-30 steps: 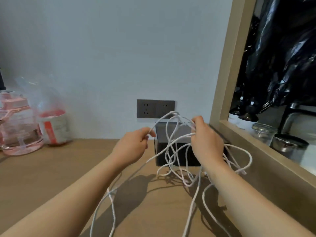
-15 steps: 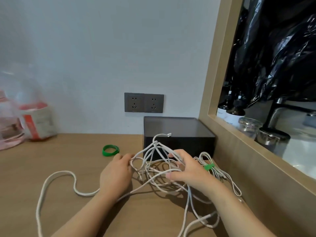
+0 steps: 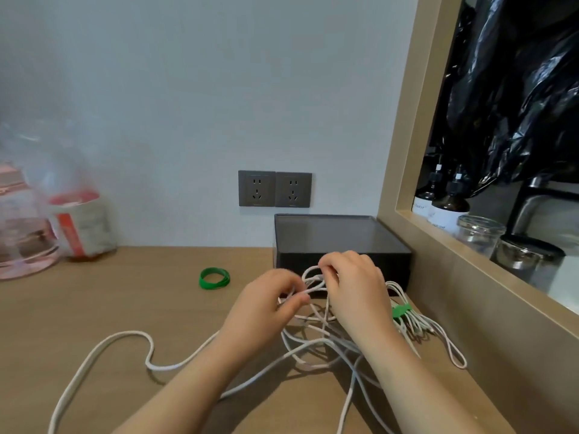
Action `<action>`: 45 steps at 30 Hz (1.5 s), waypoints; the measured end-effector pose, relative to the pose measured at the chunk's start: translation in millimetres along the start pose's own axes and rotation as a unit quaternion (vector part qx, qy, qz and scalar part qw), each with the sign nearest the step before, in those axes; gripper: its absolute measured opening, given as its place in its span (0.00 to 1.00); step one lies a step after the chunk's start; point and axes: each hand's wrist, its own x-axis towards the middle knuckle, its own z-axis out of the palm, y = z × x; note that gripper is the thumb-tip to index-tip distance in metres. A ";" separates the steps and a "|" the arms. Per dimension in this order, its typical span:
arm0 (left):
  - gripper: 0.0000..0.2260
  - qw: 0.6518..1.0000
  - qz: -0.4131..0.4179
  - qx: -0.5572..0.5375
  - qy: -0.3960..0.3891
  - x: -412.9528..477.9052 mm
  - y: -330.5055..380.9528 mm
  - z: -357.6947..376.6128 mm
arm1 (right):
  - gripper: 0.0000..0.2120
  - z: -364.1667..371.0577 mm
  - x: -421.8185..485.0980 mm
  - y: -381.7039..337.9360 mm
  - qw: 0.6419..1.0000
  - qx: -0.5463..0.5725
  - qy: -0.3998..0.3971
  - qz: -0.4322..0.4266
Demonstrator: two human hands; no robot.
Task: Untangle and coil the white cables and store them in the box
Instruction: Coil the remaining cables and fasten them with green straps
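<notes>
A tangle of white cables (image 3: 316,346) lies on the wooden table (image 3: 131,311) in front of a dark box (image 3: 338,242) against the wall. My left hand (image 3: 266,308) pinches a cable strand at the top of the tangle. My right hand (image 3: 354,286) curls over loops of the same tangle and pinches a strand close to the left fingers. One thick cable (image 3: 103,352) trails off to the left in a long loop. A coiled cable (image 3: 419,321) bound with a green tie (image 3: 401,310) lies just right of my right hand.
A green band (image 3: 214,278) lies on the table left of the box. Two wall sockets (image 3: 275,188) sit above the box. A pink jug (image 3: 22,233) and a bagged container (image 3: 78,223) stand at far left. A wooden frame (image 3: 438,242) with bottles and jars borders the right.
The tangle, held up in the air a second ago, came down onto the table. Both hands have since risen slightly and closed together on strands at its top.
</notes>
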 end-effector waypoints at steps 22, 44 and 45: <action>0.10 0.844 -0.392 -0.316 0.186 47.1 -41.3 -14.1 | 0.08 -19.4 13.1 -19.4 0.902 0.416 0.063 0.091; 0.23 0.839 -0.298 -0.454 -0.036 85.8 58.8 -92.8 | 0.17 -77.9 49.0 -40.7 0.956 0.030 -0.261 -0.130; 0.20 0.839 -0.288 -0.460 -0.040 88.0 64.5 -96.3 | 0.18 -77.9 48.6 -39.8 0.956 -0.001 -0.267 -0.124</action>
